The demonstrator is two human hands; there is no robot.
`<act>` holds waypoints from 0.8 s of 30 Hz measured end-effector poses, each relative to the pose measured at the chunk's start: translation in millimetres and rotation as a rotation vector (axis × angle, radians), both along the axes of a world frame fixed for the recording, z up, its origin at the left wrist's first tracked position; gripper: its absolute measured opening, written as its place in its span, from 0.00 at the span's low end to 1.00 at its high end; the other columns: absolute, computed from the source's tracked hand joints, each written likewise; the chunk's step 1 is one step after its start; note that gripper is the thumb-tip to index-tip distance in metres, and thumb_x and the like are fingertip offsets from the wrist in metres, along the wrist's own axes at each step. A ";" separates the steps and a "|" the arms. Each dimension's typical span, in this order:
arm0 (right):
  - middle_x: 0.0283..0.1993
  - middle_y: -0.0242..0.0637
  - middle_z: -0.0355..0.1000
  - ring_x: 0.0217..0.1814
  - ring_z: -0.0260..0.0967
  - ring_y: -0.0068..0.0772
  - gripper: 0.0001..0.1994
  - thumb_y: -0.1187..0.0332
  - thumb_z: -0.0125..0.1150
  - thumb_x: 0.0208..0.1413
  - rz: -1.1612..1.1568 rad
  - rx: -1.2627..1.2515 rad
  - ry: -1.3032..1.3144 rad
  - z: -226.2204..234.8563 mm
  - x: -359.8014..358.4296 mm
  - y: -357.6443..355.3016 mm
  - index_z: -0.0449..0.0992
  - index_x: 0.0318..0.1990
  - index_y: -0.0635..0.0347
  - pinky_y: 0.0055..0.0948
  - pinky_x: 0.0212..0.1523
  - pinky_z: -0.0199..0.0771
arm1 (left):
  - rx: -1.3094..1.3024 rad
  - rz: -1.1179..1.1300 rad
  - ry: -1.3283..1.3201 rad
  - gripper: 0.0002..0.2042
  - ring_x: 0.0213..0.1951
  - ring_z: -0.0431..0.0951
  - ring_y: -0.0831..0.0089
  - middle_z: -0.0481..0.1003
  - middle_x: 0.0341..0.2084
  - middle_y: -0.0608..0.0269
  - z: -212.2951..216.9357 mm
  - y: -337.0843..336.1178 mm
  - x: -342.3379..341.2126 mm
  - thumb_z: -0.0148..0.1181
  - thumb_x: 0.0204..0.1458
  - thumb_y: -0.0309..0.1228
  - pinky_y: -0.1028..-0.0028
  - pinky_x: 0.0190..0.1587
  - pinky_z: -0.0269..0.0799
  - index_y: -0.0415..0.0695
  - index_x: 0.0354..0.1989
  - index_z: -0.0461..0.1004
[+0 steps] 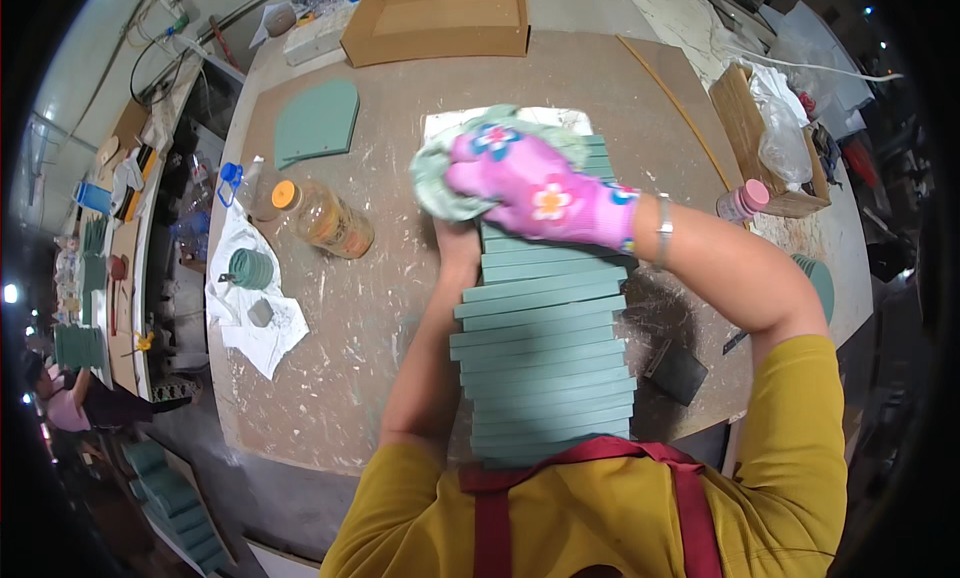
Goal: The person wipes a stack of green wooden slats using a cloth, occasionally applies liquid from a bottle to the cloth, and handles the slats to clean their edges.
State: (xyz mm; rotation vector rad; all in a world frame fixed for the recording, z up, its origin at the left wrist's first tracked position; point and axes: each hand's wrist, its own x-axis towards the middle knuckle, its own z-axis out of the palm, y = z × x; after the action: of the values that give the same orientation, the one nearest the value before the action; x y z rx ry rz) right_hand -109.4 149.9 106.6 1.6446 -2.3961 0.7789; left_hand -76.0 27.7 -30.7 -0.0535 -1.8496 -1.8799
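Where the row of slabs (545, 363) is laid on the surface (340, 378), its long axis is pointed from the near edge toward the far edge. Its far part is overlapped by the cloth (435, 183), which is held bunched in the closed grip of the pink-gloved right hand (545, 183); from this grip, most of the slabs are spread back toward the near edge. By that hand the far part is more nearly reached, while the left hand (458, 240) is placed at the row's left side, mostly hidden by the cloth, so whether its grip is wide or narrow cannot be told. Past the cloth, a white block (562, 118) is partly seen. The row's near right side is flanked by a dark block (676, 373). Toward the left edge are set a jar (335, 223) and a rag (270, 338), well apart; toward the far edge, a carton (440, 43)
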 end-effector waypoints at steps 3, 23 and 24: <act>0.40 0.41 0.66 0.44 0.67 0.45 0.13 0.70 0.59 0.46 0.071 0.023 -0.070 -0.6 -17.8 -25.6 0.70 0.41 0.57 0.41 0.42 0.70 | 0.173 -0.099 -0.188 0.16 0.54 0.66 0.68 0.68 0.49 0.55 6.4 -0.1 -0.7 0.44 0.59 0.26 0.68 0.57 0.63 0.36 0.55 0.62; 0.39 0.39 0.73 0.37 0.73 0.34 0.13 0.65 0.58 0.54 -0.260 -0.117 -0.595 50.2 -40.8 69.1 0.73 0.45 0.57 0.31 0.40 0.76 | 0.062 -0.059 -0.317 0.21 0.44 0.68 0.65 0.71 0.42 0.52 42.1 6.7 -0.9 0.36 0.64 0.41 0.71 0.52 0.60 0.34 0.49 0.68; 0.40 0.42 0.74 0.40 0.74 0.37 0.14 0.61 0.60 0.53 -0.175 0.021 -0.487 41.8 -37.5 71.4 0.74 0.44 0.58 0.31 0.43 0.76 | 0.078 -0.081 -0.280 0.21 0.44 0.68 0.65 0.71 0.42 0.53 43.4 7.3 -2.6 0.36 0.64 0.41 0.71 0.52 0.60 0.35 0.49 0.67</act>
State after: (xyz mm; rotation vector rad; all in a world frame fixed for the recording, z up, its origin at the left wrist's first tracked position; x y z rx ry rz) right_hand -146.9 221.2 148.4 1.3437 -2.8212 1.2419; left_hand -78.7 35.0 12.7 0.1715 -1.9772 -2.1031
